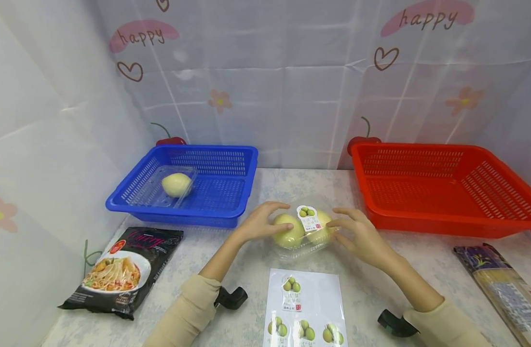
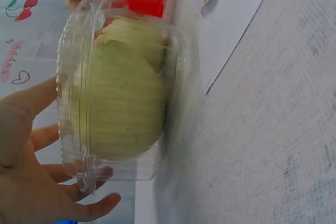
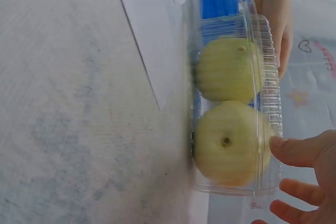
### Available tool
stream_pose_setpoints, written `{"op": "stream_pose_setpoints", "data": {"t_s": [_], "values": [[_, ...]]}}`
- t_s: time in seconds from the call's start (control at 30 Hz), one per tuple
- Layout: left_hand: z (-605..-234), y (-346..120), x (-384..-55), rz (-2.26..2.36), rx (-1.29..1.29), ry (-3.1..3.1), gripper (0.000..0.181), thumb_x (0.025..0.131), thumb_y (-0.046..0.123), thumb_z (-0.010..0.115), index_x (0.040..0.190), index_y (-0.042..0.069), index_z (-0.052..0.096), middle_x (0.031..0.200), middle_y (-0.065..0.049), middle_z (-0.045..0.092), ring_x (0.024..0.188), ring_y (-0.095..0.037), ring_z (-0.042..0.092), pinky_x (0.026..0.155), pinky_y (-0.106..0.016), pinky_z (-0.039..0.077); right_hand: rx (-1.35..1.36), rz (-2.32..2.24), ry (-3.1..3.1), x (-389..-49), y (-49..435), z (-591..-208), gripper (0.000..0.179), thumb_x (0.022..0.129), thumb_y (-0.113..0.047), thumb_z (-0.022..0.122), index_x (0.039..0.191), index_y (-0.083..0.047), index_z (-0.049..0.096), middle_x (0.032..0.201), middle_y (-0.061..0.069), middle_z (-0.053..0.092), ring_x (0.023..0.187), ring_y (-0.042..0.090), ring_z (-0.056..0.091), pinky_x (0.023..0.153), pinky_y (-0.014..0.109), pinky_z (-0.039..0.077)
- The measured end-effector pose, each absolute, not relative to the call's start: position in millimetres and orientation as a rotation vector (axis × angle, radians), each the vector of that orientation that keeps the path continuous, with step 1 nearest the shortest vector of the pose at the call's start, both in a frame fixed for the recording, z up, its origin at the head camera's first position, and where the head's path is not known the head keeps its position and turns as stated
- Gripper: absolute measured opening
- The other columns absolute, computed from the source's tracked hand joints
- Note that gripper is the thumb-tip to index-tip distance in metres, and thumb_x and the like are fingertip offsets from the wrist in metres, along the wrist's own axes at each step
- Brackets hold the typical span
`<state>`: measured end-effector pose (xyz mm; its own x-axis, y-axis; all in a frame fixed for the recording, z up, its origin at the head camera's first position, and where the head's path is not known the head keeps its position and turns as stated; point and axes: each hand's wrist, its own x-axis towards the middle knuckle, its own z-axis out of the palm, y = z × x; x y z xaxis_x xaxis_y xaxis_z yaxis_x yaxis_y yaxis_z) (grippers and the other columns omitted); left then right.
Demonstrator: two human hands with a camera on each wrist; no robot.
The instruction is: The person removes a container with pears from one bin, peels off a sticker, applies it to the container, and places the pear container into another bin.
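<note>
A clear plastic clamshell box [image 1: 301, 251] with two pale green-yellow round fruits [image 1: 289, 231] sits on the table, its lid down. A white label [image 1: 309, 218] printed with green fruit lies across the lid. My left hand [image 1: 262, 222] is at the box's left side, thumb reaching over the lid and fingers spread along the edge. On the right side my right hand [image 1: 360, 237] touches the lid with its thumb [image 3: 296, 150], the other fingers loosely bent by the box's end. Below the box lies a white sheet [image 1: 306, 289] of similar labels.
Back left, a blue basket [image 1: 196, 219] contains another clear box with a pale fruit [image 1: 176, 185]. A red basket [image 1: 439, 222] stands back right. A black noodle packet [image 1: 122, 270] lies left, and a long packet [image 1: 504, 289] lies right. A printed curtain hangs behind.
</note>
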<state>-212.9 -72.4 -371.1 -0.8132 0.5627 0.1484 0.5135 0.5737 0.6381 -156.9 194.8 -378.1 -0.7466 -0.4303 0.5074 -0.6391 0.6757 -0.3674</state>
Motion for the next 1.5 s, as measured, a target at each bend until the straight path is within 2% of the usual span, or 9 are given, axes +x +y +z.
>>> {"op": "stream_pose_setpoints", "data": {"t_s": [0.23,0.4,0.57,0.77,0.97,1.2,1.27,1.4,1.5], "values": [[-373,-76,-210,1.098,0.891,2.718,0.052,0.086,0.029,0.067,0.129,0.003,0.054,0.121,-0.021,0.059,0.09,-0.027,0.064,0.08,-0.038,0.051,0.533,0.958,-2.539,-156,198,-383,0.039,0.078,0.011,0.062,0.117,0.007,0.059,0.117,0.032,0.052,0.091,0.042,0.062,0.067,0.046,0.056],[-375,-75,-204,0.989,0.855,2.762,0.054,0.088,0.035,0.063,0.129,0.001,0.053,0.113,-0.02,0.063,0.098,-0.028,0.062,0.082,-0.04,0.051,0.367,1.14,-2.647,-149,189,-386,0.051,0.092,-0.006,0.055,0.134,0.015,0.036,0.111,0.037,0.057,0.07,0.032,0.069,0.068,0.045,0.056],[-376,-75,-201,0.988,0.817,2.767,0.056,0.088,0.038,0.062,0.13,0.002,0.052,0.11,-0.019,0.063,0.104,-0.03,0.06,0.083,-0.041,0.05,0.234,1.222,-2.74,-143,183,-386,0.069,0.095,-0.018,0.053,0.139,0.021,0.016,0.113,0.041,0.054,0.085,0.041,0.067,0.082,0.053,0.05],[-377,-75,-200,0.991,0.819,2.758,0.057,0.088,0.038,0.062,0.132,0.003,0.05,0.109,-0.018,0.064,0.102,-0.03,0.06,0.079,-0.04,0.051,0.221,1.528,-2.804,-134,178,-385,0.078,0.097,-0.021,0.053,0.141,0.019,0.002,0.112,0.037,0.057,0.074,0.032,0.069,0.058,0.035,0.057],[-378,-74,-199,0.996,0.747,2.747,0.063,0.088,0.042,0.062,0.136,0.006,0.045,0.109,-0.018,0.065,0.1,-0.028,0.062,0.083,-0.041,0.051,0.338,1.662,-2.817,-132,178,-387,0.083,0.095,-0.024,0.056,0.145,0.011,0.0,0.13,0.041,0.042,0.092,0.036,0.066,0.068,0.036,0.057],[-378,-73,-196,1.114,0.63,2.653,0.074,0.087,0.044,0.062,0.143,0.006,0.033,0.114,-0.023,0.061,0.052,-0.015,0.064,0.077,-0.039,0.053,0.426,1.905,-2.777,-141,187,-388,0.09,0.092,-0.021,0.062,0.148,0.003,-0.004,0.139,0.042,0.027,0.112,0.047,0.053,0.078,0.039,0.056],[-378,-73,-195,1.174,0.614,2.606,0.075,0.087,0.042,0.062,0.144,0.005,0.031,0.114,-0.025,0.06,0.048,-0.014,0.062,0.072,-0.036,0.054,0.43,1.982,-2.737,-144,189,-389,0.089,0.091,-0.018,0.062,0.149,0.003,-0.002,0.141,0.041,0.024,0.118,0.05,0.047,0.079,0.041,0.055],[-381,-71,-192,1.309,0.567,2.49,0.077,0.087,0.037,0.064,0.146,0.004,0.025,0.114,-0.028,0.059,0.05,-0.017,0.064,0.062,-0.033,0.056,0.349,2.054,-2.679,-150,190,-388,0.084,0.091,-0.015,0.061,0.149,0.003,0.002,0.14,0.039,0.027,0.118,0.049,0.047,0.078,0.042,0.055],[-381,-70,-189,1.388,0.51,2.42,0.082,0.086,0.034,0.068,0.147,0.004,0.022,0.115,-0.029,0.057,0.052,-0.021,0.065,0.056,-0.034,0.056,0.268,1.972,-2.691,-152,190,-387,0.077,0.092,-0.017,0.06,0.146,0.008,0.011,0.131,0.037,0.039,0.104,0.04,0.058,0.072,0.038,0.057]]}}
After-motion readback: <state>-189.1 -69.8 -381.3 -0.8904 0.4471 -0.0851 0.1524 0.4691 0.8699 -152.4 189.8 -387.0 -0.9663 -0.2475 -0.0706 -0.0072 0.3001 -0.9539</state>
